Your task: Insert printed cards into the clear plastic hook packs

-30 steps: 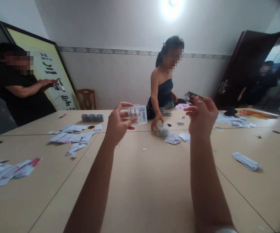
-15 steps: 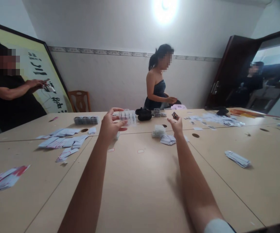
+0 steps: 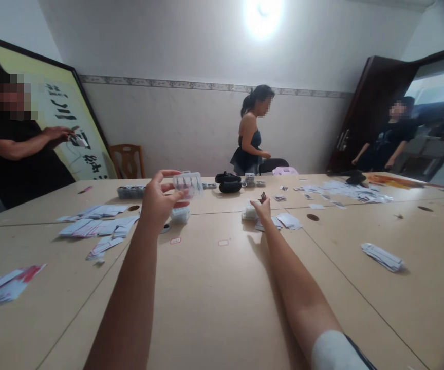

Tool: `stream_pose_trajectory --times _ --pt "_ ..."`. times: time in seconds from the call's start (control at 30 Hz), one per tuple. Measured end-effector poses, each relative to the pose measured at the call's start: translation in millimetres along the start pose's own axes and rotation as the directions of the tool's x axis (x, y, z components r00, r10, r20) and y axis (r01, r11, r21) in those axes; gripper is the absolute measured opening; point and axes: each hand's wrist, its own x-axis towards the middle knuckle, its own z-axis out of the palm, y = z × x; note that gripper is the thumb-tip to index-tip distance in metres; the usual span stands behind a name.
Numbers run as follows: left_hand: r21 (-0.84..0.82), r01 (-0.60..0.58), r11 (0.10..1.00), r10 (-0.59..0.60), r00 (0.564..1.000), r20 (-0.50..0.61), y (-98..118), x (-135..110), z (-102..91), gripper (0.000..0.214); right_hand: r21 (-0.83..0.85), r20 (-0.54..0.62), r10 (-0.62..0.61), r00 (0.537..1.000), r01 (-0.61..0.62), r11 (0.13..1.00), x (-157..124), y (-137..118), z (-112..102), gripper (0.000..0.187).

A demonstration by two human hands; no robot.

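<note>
My left hand [image 3: 159, 203] is raised over the table, its thumb and fingers closed around a clear plastic case [image 3: 191, 185] with dark marks in rows across it. Behind and below that hand sits a stack of clear cases [image 3: 180, 215]. My right hand [image 3: 263, 210] pinches a small dark card-like piece [image 3: 262, 196], too small to make out further. Another stack of clear cases [image 3: 249, 214] is beside the right hand and partly hidden by it. White paper slips [image 3: 289, 221] lie just right of my right wrist.
Paper slips [image 3: 87, 227] spread over the table's left side. Black pouches [image 3: 229, 184] sit at the back middle, and scattered papers [image 3: 361, 192] at the back right. A bundle of slips [image 3: 383, 257] lies at right. Three people stand beyond the table, one by the door [image 3: 364, 108].
My left hand has shifted left with the clear case. The right hand has moved left and lower with the small dark piece. The person at the doorway has come further into view.
</note>
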Motion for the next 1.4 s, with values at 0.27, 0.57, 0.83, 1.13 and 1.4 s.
stream_pose_trajectory --times 0.27,0.57,0.83,1.13,1.4 --pt "-0.001 0.013 1.000 -0.013 1.000 0.016 0.5 0.5 -0.4 0.054 0.055 -0.037 0.000 0.999 0.002 0.999 -16.6 -3.4 -1.7 0.038" --pt "0.014 0.104 0.994 -0.105 0.986 0.132 -3.7 -2.9 10.0 0.044 0.289 -0.168 -0.013 0.986 0.061 0.955 -55.4 -86.0 -12.5 0.030" --pt "-0.076 0.158 0.985 -0.128 0.945 0.302 9.9 -19.1 27.4 0.041 0.638 0.194 -0.370 0.908 0.169 0.751 -144.9 -213.4 -39.3 0.032" --pt "-0.042 0.120 0.992 -0.111 0.980 0.166 12.6 -16.0 15.2 0.041 0.698 0.165 -0.284 0.944 0.092 0.710 -143.7 -220.5 -54.7 0.030" --pt "-0.044 0.161 0.986 -0.148 0.964 0.220 15.1 -18.8 18.3 0.036 0.712 0.333 -0.311 0.890 -0.021 0.702 -139.0 -218.6 -56.4 0.030"
